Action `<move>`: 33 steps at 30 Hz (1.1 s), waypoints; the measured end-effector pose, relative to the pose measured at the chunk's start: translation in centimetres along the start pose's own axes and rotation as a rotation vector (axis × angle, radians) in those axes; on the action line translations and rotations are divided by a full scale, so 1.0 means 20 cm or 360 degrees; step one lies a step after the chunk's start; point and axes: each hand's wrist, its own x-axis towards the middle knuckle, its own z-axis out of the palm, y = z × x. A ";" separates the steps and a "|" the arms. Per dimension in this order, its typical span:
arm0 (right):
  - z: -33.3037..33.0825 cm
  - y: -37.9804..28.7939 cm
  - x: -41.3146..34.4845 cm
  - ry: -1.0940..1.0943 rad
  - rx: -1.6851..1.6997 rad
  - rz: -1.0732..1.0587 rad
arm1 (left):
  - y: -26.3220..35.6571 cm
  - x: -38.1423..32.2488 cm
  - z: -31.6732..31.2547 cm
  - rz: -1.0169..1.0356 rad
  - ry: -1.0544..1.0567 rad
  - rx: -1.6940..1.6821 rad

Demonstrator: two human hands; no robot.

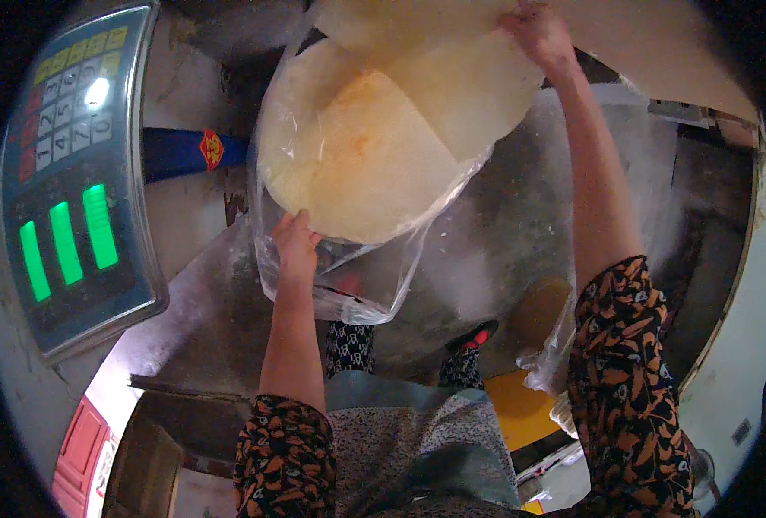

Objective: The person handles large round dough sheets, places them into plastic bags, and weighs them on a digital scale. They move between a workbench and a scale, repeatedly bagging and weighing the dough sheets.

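Note:
A pale, thin round flatbread sheet (370, 175), browned in patches, lies within a clear plastic bag (399, 275), apparently atop more sheets. At its lower left edge, my left hand (295, 243) pinches the rim between fingers and thumb. Whether the bag's film is caught in that pinch too is unclear. Farther off at the upper right, my right hand (543, 39) grips the edge of another thin flatbread sheet (422, 32), raised and slightly blurred over the far part of the round. The bag's slack end hangs toward me.
To the left stands a scale's display and keypad panel (85, 188) with lit green digits, on a blue post (176, 155). Below lies a grey floor (461, 259). Clear plastic film (551, 349) hangs near my right arm, above a yellow surface (522, 408). A red door (82, 434) appears lower left.

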 end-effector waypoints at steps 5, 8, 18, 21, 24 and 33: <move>-0.23 -0.08 0.14 0.0299 -0.0120 -0.0116 | 0.00 0.00 0.00 0.0012 -0.0002 -0.0063; -0.37 -0.08 0.24 0.0044 -0.0463 0.0125 | -0.01 0.02 0.00 -0.0016 0.0099 0.0047; -0.74 0.02 0.31 0.0350 -0.0830 0.0321 | -0.05 0.07 -0.03 0.0005 0.0238 0.0150; -0.90 -0.09 0.23 0.0413 -0.0761 0.0415 | -0.05 0.07 -0.02 0.0018 0.0296 0.0202; -1.07 -0.22 0.13 0.0515 -0.0701 0.0051 | -0.03 0.05 0.01 -0.0021 0.0301 0.0284; -0.37 -0.80 -0.68 -0.0297 -0.0729 -0.0163 | 0.09 -0.08 0.05 -0.0128 -0.0390 -0.0401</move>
